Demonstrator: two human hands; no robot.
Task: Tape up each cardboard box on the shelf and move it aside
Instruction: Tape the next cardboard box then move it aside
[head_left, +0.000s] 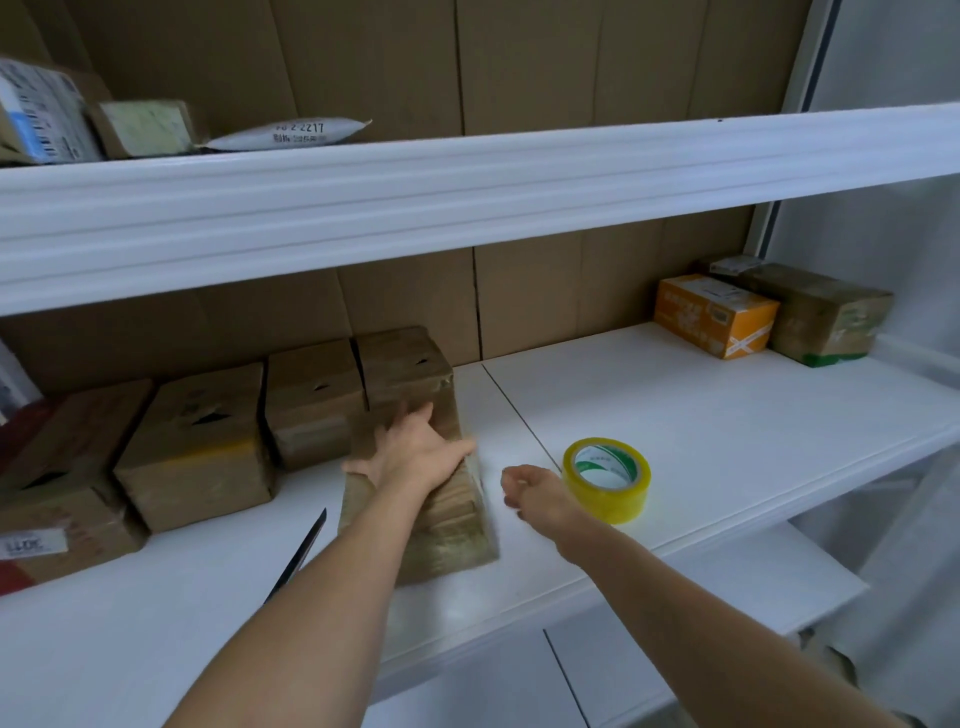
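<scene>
A taped brown cardboard box (447, 519) lies on the white shelf (675, 431), near the middle. My left hand (415, 452) rests flat on its top with fingers spread. Behind it stands another brown box (405, 369), in a row with more boxes (202, 441) to the left. My right hand (540, 493) hovers just right of the box with its fingers loosely curled, holding nothing. A roll of yellow tape (608, 478) sits on the shelf right beside that hand.
A dark blade (301, 551) lies on the shelf left of my left forearm. An orange box (711, 317) and a brown box (821, 312) stand at the far right. Parcels (145, 124) sit on the upper shelf. Cardboard sheets line the back.
</scene>
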